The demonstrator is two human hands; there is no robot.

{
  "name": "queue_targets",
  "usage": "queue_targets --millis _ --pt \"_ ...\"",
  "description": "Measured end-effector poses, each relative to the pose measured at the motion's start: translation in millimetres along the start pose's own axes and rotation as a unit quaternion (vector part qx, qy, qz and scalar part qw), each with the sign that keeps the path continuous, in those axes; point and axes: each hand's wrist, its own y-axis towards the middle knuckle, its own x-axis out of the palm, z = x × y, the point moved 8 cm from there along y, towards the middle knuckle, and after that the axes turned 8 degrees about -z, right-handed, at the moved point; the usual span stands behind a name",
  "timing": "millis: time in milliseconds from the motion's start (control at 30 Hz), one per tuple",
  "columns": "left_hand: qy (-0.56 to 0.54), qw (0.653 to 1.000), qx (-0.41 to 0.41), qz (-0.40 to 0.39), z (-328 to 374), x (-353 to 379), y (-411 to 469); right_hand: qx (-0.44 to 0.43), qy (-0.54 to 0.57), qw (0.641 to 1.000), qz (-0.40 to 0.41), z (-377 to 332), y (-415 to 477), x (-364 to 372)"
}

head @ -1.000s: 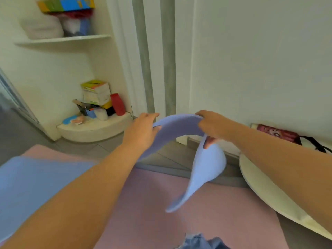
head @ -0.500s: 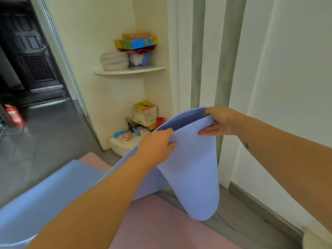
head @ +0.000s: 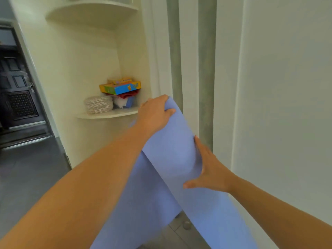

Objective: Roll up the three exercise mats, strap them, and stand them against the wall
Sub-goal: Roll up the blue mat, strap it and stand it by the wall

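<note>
Two hands work one blue mat [head: 172, 150]. The left hand [head: 154, 112] grips the mat's raised top fold, thumb and fingers curled over its edge. The right hand [head: 210, 168] presses flat on the mat's right side, fingers straight and thumb spread. The mat hangs down over a grey floor [head: 27, 177]. Right of the mat is a white wall [head: 278, 105]. Left of the mat a corner shelf [head: 107, 114] carries one woven basket [head: 98, 104] and stacked boxes [head: 120, 87].

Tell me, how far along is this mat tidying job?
Done: nothing visibly finished; no rolled or strapped mat stands against the wall. In hand: the left hand grips the top fold of the blue mat, held up and draped over, while the right hand presses flat on its side. Left: rolling and strapping this mat, standing it up, then the other two, which are out of view.
</note>
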Motion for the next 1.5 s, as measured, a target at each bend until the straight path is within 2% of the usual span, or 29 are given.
queue_targets --millis 67,133,200,333,400,600,667,800,867,967,1100,1167,1233,1333,1500 --pt "-0.054 0.999 -0.005 0.0 -2.4 -10.4 18.2 0.024 -0.111 0.992 0.049 11.5 0.0 2.6" --pt "-0.103 0.995 -0.002 0.002 -1.0 -21.6 31.8 0.053 -0.177 0.976 0.115 22.7 5.9 -0.3" --pt "-0.122 0.992 0.022 0.012 2.2 -36.1 44.8 0.066 -0.179 0.961 0.202 20.8 14.2 -11.4" --pt "-0.132 0.989 0.041 0.058 -11.3 -72.2 55.5 0.011 -0.161 0.932 0.323 -11.4 24.0 -39.5" --pt "-0.125 0.986 0.025 0.104 -28.1 -92.0 56.5 0.039 -0.191 0.923 0.333 -29.2 30.2 -61.8" --pt "-0.113 0.962 -0.03 0.245 -54.9 -140.5 44.4 0.091 -0.399 0.862 0.3 -111.0 52.5 -142.1" --pt "-0.081 0.967 0.004 0.241 -40.0 -146.1 46.0 0.102 -0.439 0.844 0.292 -135.3 52.6 -167.1" --pt "0.093 0.967 0.122 0.201 18.5 -143.7 50.1 0.103 -0.512 0.795 0.307 -187.9 43.3 -222.7" --pt "0.142 0.955 0.15 0.212 48.8 -155.5 50.6 0.101 -0.555 0.759 0.326 -221.1 32.3 -257.2" --pt "0.166 0.931 0.177 0.273 94.0 -198.6 57.8 0.099 -0.604 0.706 0.356 -280.3 4.7 -315.5" --pt "0.176 0.893 0.232 0.343 133.1 -228.2 55.8 0.115 -0.601 0.721 0.325 -315.2 -21.6 -345.4" --pt "0.198 0.862 0.273 0.379 144.2 -218.9 47.1 0.13 -0.579 0.755 0.28 -308.2 -20.4 -329.6" --pt "0.208 0.845 0.301 0.39 142.1 -192.2 41.5 0.133 -0.535 0.806 0.216 -283.9 -8.6 -296.1" --pt "0.204 0.846 0.334 0.363 121.8 -139.6 31.6 0.131 -0.464 0.865 0.141 -233.2 14.0 -242.6" --pt "0.247 0.862 0.356 0.263 71.0 -77.7 18.7 0.126 -0.354 0.922 0.093 -158.2 42.3 -176.6"
